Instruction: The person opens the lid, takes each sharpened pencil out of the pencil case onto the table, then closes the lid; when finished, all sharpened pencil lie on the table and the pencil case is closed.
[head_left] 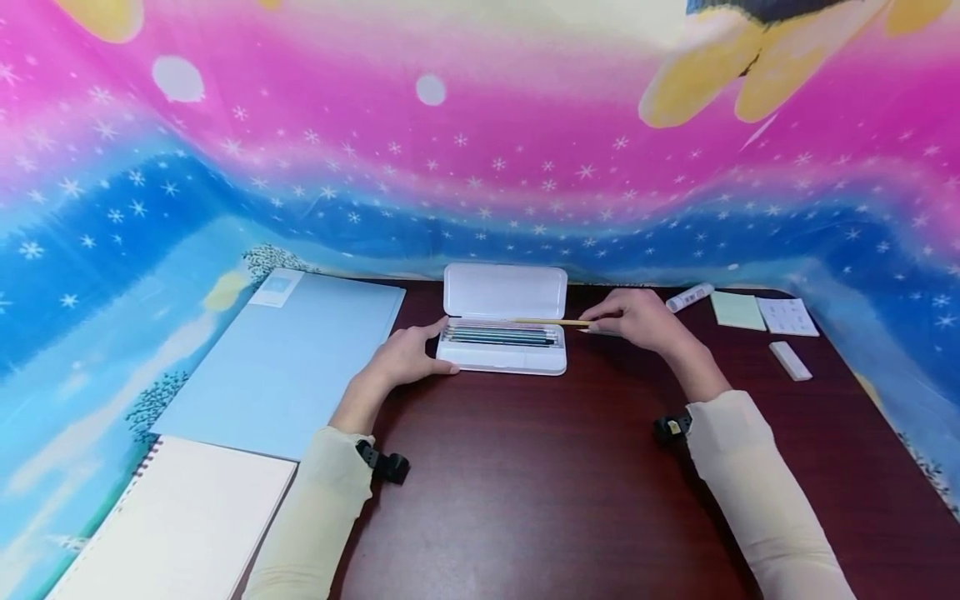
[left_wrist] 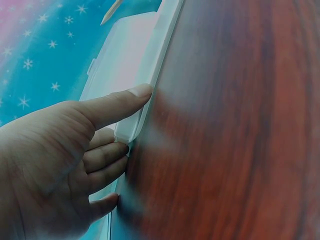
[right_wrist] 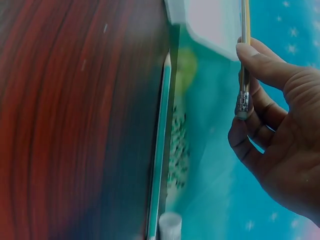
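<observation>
Two pads are lying at the left of the dark table [head_left: 525, 500]: a white sketchbook [head_left: 180, 525] and a blue folder [head_left: 292, 367]. Next, the left hand [head_left: 408, 354] is steadying the open white pencil case [head_left: 502, 333], thumb stretched along its edge, fingers curled at its end. Over the case, the right hand [head_left: 637, 321] is pinching a yellow pencil [head_left: 547, 322]. Farther right are lying a teal pencil [right_wrist: 159, 150], glue stick [head_left: 690, 297], notes [head_left: 738, 310] and eraser [head_left: 790, 360].
</observation>
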